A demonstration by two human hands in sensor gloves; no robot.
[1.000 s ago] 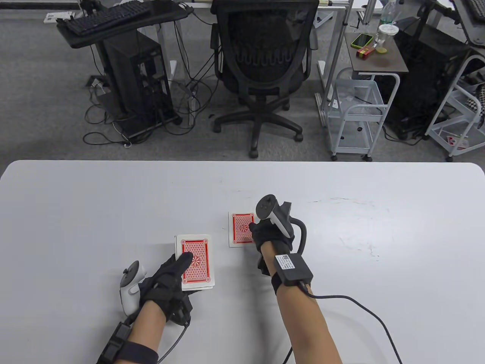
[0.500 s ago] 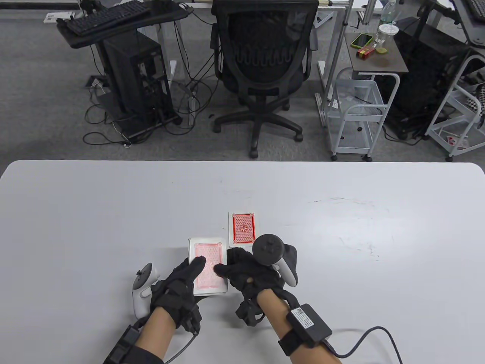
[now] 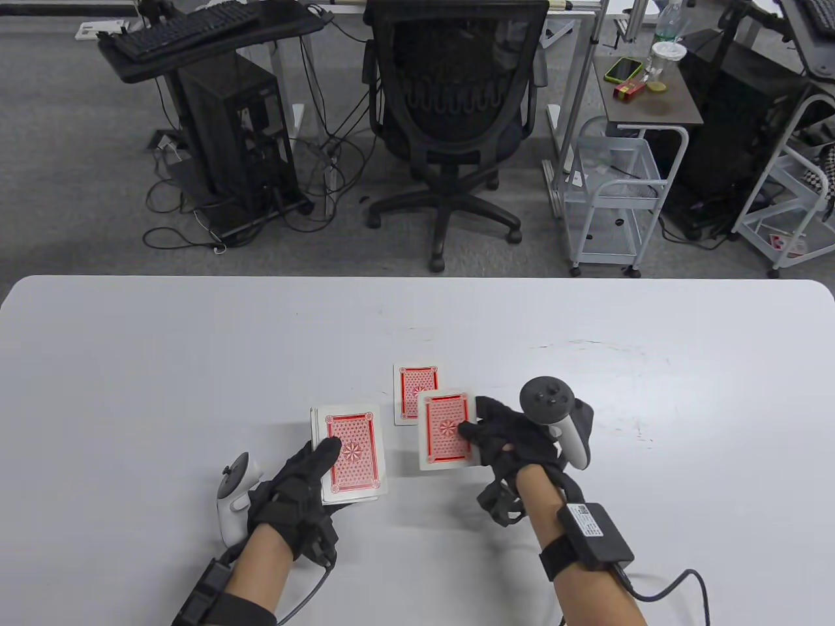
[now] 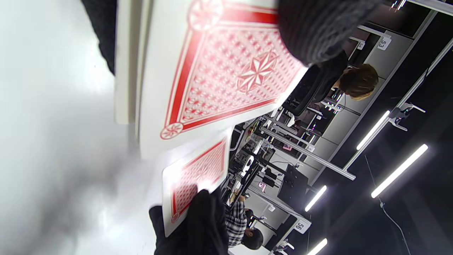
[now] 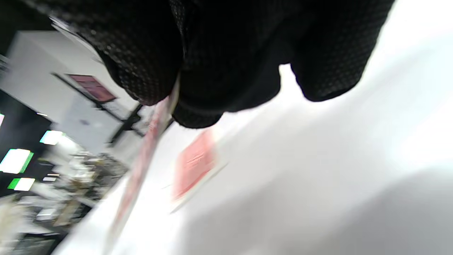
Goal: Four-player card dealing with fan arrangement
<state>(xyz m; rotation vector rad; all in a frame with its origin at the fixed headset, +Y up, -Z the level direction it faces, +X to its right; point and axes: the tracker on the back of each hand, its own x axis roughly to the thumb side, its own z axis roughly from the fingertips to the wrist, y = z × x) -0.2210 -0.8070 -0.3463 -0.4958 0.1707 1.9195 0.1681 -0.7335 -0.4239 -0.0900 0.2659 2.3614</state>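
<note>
My left hand (image 3: 297,486) holds the red-backed deck (image 3: 349,453) face down a little above the white table (image 3: 196,352), thumb on the top card; the deck fills the left wrist view (image 4: 212,71). My right hand (image 3: 502,440) pinches a single red-backed card (image 3: 447,433) by its right edge, just right of the deck; the right wrist view shows it edge-on (image 5: 141,159) and blurred. One dealt card (image 3: 411,388) lies face down on the table behind it, partly overlapped in view by the held card; it also shows in the right wrist view (image 5: 194,166).
A black office chair (image 3: 453,111) stands beyond the table's far edge. A white wire cart (image 3: 613,195) and desks with computers stand further back. A cable (image 3: 678,587) trails from my right wrist across the table.
My right hand came back from the dealt card to the deck, took the top card and has moved it right, away from the deck. My left hand shifted the deck slightly.
</note>
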